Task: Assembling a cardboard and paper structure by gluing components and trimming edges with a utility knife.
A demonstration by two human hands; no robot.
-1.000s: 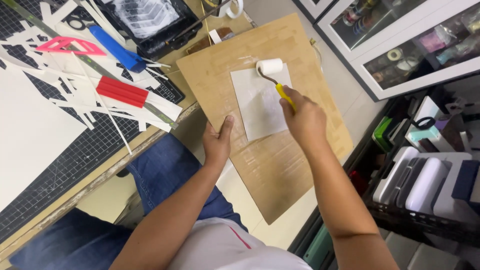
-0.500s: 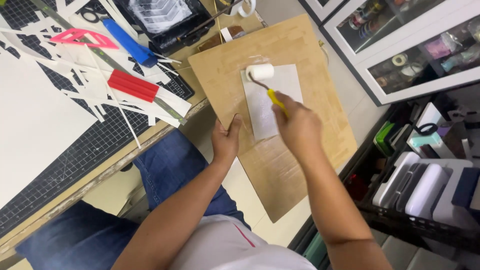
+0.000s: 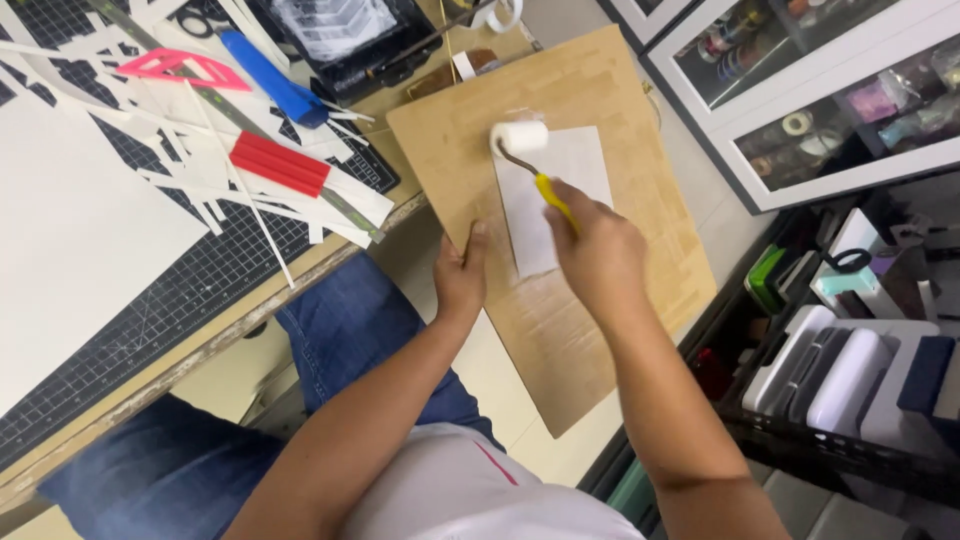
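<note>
- Yellow-handled roller point(image 3: 522, 140): your right hand point(image 3: 598, 250) wraps its light handle, pressing thin, floppy paper point(image 3: 555, 200).
- Stiff board point(image 3: 600, 300): left hand point(image 3: 460, 275) pinches its edge.

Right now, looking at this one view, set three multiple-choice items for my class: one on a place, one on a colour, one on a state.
1. Where is the white roller head?
A. at the white sheet's top left corner
B. on the cutting mat
C. on the floor

2. What colour is the roller's handle?
A. red
B. yellow
C. green

3. What is the left hand doing?
A. lifted clear
B. holding scissors
C. gripping the board's left edge

Key:
1 A, the roller sits on the white sheet at that corner.
2 B, yellow shows above the right hand.
3 C, the left hand clasps the wooden board.
</note>
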